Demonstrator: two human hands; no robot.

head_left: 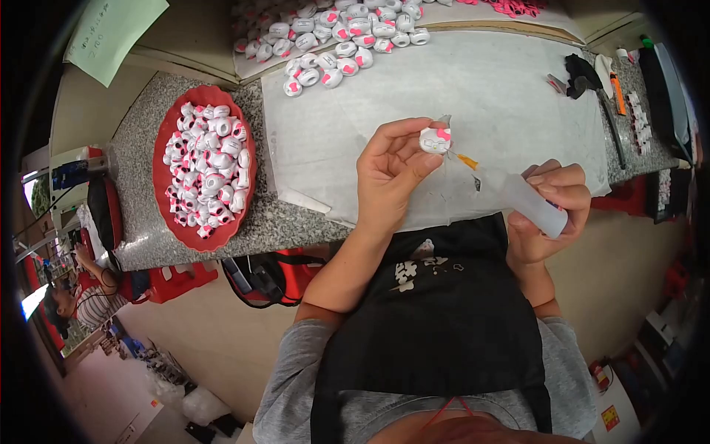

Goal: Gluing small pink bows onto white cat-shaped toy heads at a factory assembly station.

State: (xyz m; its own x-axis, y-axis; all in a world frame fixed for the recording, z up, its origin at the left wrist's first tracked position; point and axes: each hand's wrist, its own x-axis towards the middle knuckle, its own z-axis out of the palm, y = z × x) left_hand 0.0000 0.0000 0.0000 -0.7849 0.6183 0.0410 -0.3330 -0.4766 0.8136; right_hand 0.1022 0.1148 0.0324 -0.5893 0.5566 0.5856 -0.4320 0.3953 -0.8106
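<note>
Between the thumb and fingers of my left hand [396, 163] is a small white toy head [433, 141] with a pink patch on it. My right hand [555, 200] grips a translucent white squeeze bottle [534, 207], tilted so that its orange needle tip [467, 160] points at the toy head. The thin needle end reaches close beside the head; whether it touches I cannot tell. Both hands are above a white paper sheet [333, 140] on the table.
Left on the speckled counter [277, 229] stands a red scalloped tray [157, 163] heaped with similar heads. More white heads [347, 49] lie at the back, near pink pieces [510, 7]. Dark-handled scissors [580, 78] and an orange tool [618, 95] lie right. A person [92, 300] sits far left.
</note>
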